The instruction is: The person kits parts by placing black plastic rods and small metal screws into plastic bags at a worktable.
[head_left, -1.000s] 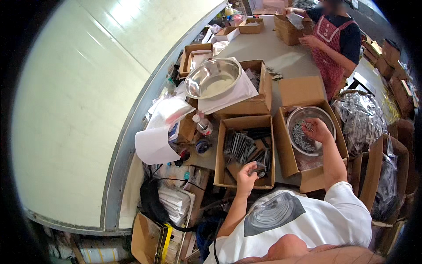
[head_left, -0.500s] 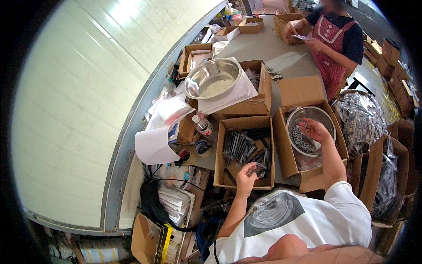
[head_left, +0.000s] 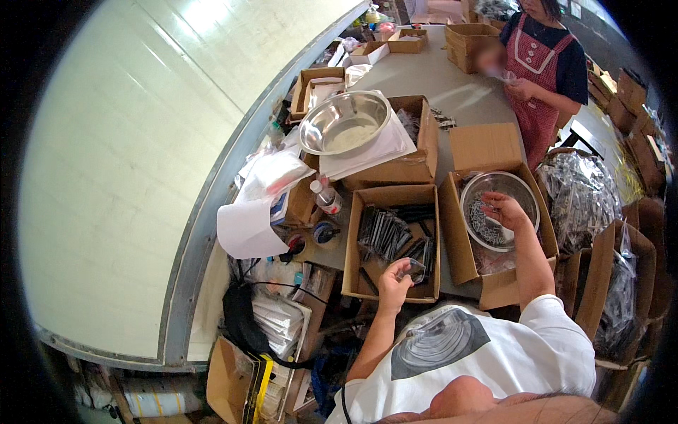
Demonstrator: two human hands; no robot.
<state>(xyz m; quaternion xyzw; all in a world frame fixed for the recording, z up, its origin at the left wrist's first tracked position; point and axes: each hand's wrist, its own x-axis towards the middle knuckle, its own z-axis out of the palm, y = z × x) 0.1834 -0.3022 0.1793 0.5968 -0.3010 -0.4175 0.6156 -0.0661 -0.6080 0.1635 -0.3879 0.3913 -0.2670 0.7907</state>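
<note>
My left hand [head_left: 394, 284] is closed on a small clear plastic bag [head_left: 417, 271], above the near side of a cardboard box [head_left: 347, 272]. Inside that box lie several dark, narrow metal pieces [head_left: 385, 234], some in thin plastic. Over a steel bowl [head_left: 533, 205] on the right, my right hand [head_left: 508, 210] hovers with its fingers stretched apart. Small silver screws [head_left: 484, 227] are heaped in the bowl, just under the fingertips. Nothing can be made out between those fingers. The bowl rests in a second open cardboard box [head_left: 462, 251].
A large empty steel basin [head_left: 346, 124] sits on papers over another box. Beside it stand a plastic bottle [head_left: 326, 196] and tape rolls [head_left: 325, 233]. Bagged metal parts [head_left: 583, 187] pile up at the right. Across the table, a person in a red apron [head_left: 534, 63] handles something small and clear.
My right hand's fingers have drawn a little closer together over the screws. My left hand keeps the bag in nearly the same place. The other person's hands have shifted slightly lower.
</note>
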